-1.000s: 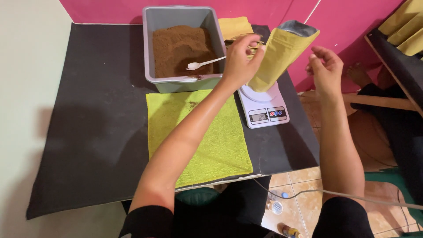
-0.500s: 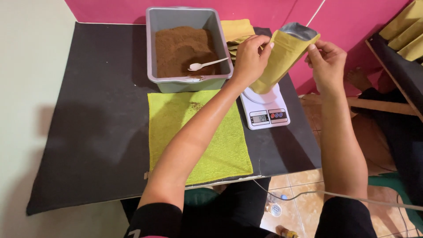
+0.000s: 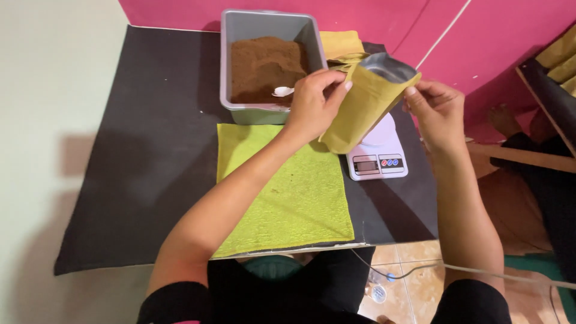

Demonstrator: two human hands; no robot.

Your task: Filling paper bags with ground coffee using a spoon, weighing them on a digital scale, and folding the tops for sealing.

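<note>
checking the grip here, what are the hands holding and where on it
Both hold one yellow pouch above the scale: left hand on its left edge, right hand at the open top's right corner.

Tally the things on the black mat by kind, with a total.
Grey tray of brown powder: 1
White spoon: 1
Green cloth: 1
White scale: 1
Yellow pouch, held open over the scale by left hand and right hand: 1
Total: 5

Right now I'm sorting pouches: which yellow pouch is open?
The yellow pouch held in both hands over the scale; its silver-lined mouth gapes. The others lie flat behind the tray.
</note>
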